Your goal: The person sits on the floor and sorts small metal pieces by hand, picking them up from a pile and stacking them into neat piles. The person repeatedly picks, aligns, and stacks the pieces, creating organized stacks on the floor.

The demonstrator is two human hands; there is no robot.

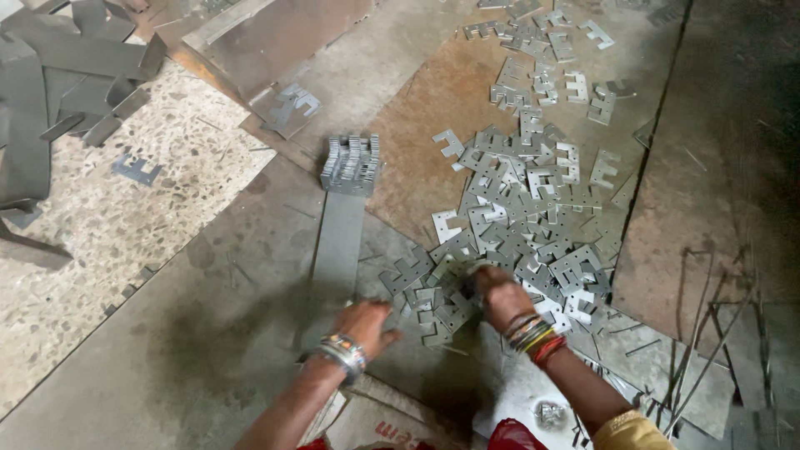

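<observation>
A heap of small flat grey metal stampings (533, 208) with notched cut-outs lies spread over rusty and grey sheet metal. My right hand (498, 293), with coloured bangles on the wrist, reaches into the near edge of the heap, fingers curled over a few pieces. My left hand (367, 325), also wearing bangles, hovers just left of it by the nearest stampings, fingers bent; whether it holds a piece is unclear. A neat stack of the same stampings (352, 163) stands on edge at the far end of a long grey metal strip (337, 246).
Large steel sheets (275, 33) and offcut strips (50, 92) lie at the upper left on speckled floor (125, 208). More stampings (550, 58) are scattered at the top. Thin metal rods and slivers (708, 333) lie at the right.
</observation>
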